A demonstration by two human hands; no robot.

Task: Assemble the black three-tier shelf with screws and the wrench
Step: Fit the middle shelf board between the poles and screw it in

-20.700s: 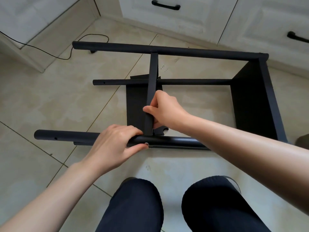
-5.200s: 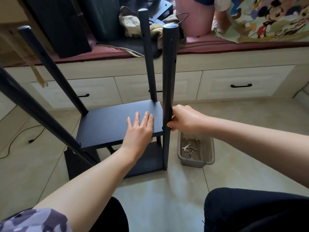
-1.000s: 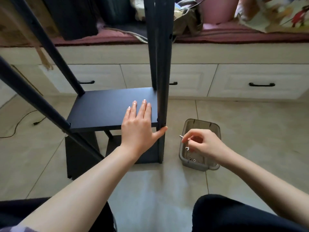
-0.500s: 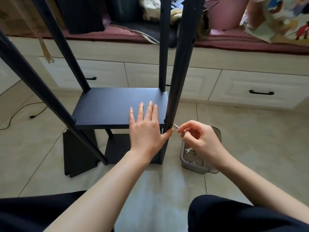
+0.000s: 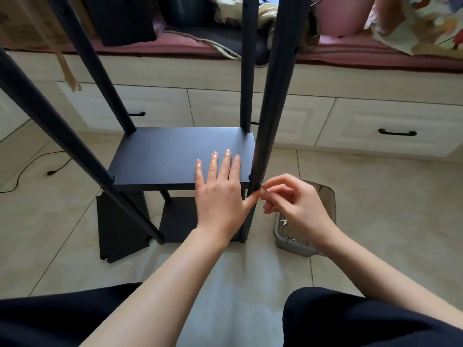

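Head view: the black shelf (image 5: pixel 175 156) stands on the tiled floor at the centre of the frame, its four round posts rising out of the top edge. One board sits across the posts; a lower board (image 5: pixel 175 219) shows beneath it. The left hand (image 5: pixel 220 191) lies flat on the upper board near its right front corner, fingers straight, thumb touching the front right post (image 5: pixel 273 96). The right hand (image 5: pixel 293 204), just right of that post, pinches a small silver screw (image 5: pixel 262 187) against the post at board level. At lower right of the shelf a grey plastic tray (image 5: pixel 295 244) on the floor holds a small wrench (image 5: pixel 283 222) and loose hardware. White drawers (image 5: pixel 390 128) run along the back, and a black cable (image 5: pixel 37 164) lies at left.
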